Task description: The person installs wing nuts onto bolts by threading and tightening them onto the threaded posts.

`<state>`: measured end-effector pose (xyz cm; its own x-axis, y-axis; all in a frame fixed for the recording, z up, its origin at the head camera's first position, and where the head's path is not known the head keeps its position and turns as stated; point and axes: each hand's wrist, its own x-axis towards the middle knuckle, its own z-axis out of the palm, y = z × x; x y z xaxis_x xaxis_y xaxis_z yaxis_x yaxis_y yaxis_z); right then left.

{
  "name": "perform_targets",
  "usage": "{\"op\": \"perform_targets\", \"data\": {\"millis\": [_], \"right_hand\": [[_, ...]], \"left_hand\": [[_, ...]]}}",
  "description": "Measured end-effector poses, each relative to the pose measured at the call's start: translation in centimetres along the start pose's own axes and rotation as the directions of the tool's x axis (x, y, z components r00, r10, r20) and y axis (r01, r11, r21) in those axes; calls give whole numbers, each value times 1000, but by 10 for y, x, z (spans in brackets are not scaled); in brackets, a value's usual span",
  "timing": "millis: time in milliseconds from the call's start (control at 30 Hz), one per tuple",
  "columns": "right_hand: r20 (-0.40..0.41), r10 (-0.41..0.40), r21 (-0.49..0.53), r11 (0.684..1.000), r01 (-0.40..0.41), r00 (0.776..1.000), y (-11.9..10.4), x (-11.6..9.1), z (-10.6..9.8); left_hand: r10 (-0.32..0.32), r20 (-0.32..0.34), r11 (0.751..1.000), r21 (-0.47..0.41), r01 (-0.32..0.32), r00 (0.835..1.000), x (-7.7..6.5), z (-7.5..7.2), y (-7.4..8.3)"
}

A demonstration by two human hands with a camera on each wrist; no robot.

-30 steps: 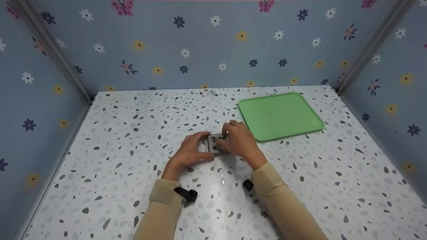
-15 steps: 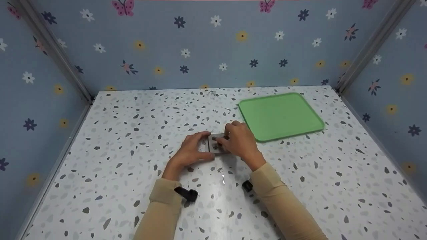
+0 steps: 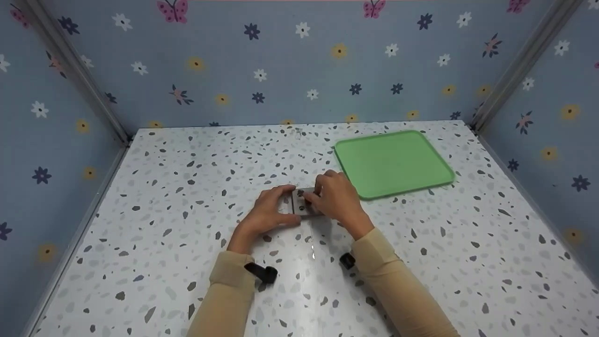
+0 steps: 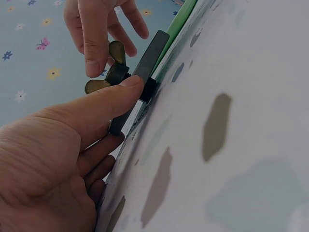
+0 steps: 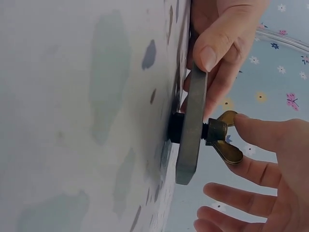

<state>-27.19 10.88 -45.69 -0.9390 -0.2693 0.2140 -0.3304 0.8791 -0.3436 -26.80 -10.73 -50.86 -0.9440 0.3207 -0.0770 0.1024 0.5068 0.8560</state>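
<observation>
A small grey metal plate (image 3: pixel 296 202) with dark holes is held a little off the table. My left hand (image 3: pixel 263 214) grips its left end, thumb on the near edge and fingers on the far one. Seen from the right wrist, a brass wing nut (image 5: pixel 217 129) sits on a threaded bolt through the plate, and the black bolt head (image 5: pixel 176 128) juts from the table-side face. My right hand (image 3: pixel 339 196) pinches the wing nut between thumb and a finger, its other fingers spread loosely. In the head view this hand hides the nut and the plate's right end.
A flat green tray (image 3: pixel 395 164) lies at the back right, just beyond my right hand. The speckled white table (image 3: pixel 178 262) is walled by flowered blue panels (image 3: pixel 281 61) at the back and sides. Both wrists carry small black cameras (image 3: pixel 267 274).
The thumb and fingers of my right hand have shifted slightly to the right and away over the plate. My left hand and the plate have stayed in place.
</observation>
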Motion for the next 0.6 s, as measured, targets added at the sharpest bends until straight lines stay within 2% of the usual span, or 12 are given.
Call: {"op": "perform_targets", "data": {"millis": [400, 600], "right_hand": [[37, -63, 128, 990, 58, 997, 14, 0, -17], [61, -144, 148, 980, 134, 988, 21, 3, -22]], "left_hand": [[-5, -3, 1000, 21, 5, 1000, 1, 0, -2], [-4, -8, 1000, 10, 4, 1000, 1, 0, -2]]}}
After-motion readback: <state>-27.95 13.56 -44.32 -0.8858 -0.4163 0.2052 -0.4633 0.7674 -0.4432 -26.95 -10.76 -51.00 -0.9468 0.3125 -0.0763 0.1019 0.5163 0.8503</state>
